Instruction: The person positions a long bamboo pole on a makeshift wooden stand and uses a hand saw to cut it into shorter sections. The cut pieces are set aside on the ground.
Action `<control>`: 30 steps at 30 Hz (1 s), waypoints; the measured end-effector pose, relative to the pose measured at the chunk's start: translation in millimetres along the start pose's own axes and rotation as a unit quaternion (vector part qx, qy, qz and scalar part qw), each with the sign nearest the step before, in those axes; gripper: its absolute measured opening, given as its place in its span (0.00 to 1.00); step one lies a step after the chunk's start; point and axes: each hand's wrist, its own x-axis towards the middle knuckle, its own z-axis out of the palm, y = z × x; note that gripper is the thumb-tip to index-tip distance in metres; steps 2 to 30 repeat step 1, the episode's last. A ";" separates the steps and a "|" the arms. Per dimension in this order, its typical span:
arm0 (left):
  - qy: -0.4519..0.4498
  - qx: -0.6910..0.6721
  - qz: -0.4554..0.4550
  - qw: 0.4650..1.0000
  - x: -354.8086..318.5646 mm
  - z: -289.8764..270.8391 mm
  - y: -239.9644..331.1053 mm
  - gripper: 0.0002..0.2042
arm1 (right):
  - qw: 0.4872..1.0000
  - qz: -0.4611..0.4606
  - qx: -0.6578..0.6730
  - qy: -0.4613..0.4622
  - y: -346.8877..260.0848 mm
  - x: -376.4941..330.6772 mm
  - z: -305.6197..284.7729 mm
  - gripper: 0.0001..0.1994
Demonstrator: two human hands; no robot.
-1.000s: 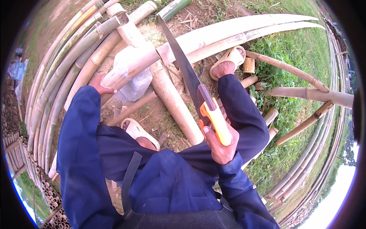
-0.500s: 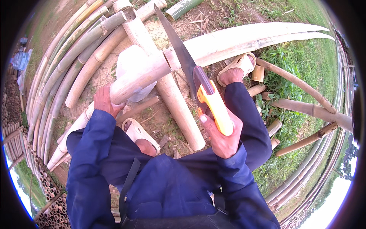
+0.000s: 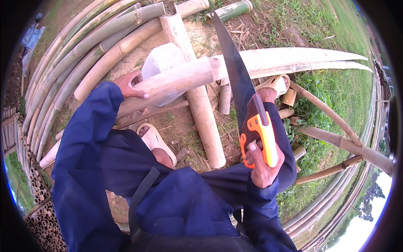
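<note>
Both hands busy — left hand [image 3: 131, 85] pins bamboo pole [image 3: 180, 80], right hand [image 3: 262, 164] grips saw [image 3: 245, 101].

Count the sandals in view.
2: one sandal on the foot below the held bamboo pole, the other sandal right of the saw blade, beside short bamboo offcuts.

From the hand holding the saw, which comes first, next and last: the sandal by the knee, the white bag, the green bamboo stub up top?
From the right hand:
1. Sandal, to its left.
2. White bag, farther up-left, behind the held pole.
3. Green stub, at the top edge.
</note>
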 end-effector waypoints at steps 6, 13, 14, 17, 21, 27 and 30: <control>-0.059 -0.035 0.000 0.998 14.7 -5.6 -10.9 0.39 | 1.000 0.002 0.006 0.016 -1.4 -1.5 3.9 0.10; -0.059 -0.035 0.000 0.998 14.7 -5.6 -10.9 0.39 | 1.000 0.002 0.006 0.016 -1.4 -1.5 3.9 0.10; -0.059 -0.035 0.000 0.998 14.7 -5.6 -10.9 0.39 | 1.000 0.002 0.006 0.016 -1.4 -1.5 3.9 0.10; -0.059 -0.035 0.000 0.998 14.7 -5.6 -10.9 0.39 | 1.000 0.002 0.006 0.016 -1.4 -1.5 3.9 0.10; -0.059 -0.035 0.000 0.998 14.7 -5.6 -10.9 0.39 | 1.000 0.002 0.006 0.016 -1.4 -1.5 3.9 0.10; -0.059 -0.035 0.000 0.998 14.7 -5.6 -10.9 0.39 | 1.000 0.002 0.006 0.016 -1.4 -1.5 3.9 0.10; -0.059 -0.035 0.000 0.998 14.7 -5.6 -10.9 0.39 | 1.000 0.002 0.006 0.016 -1.4 -1.5 3.9 0.10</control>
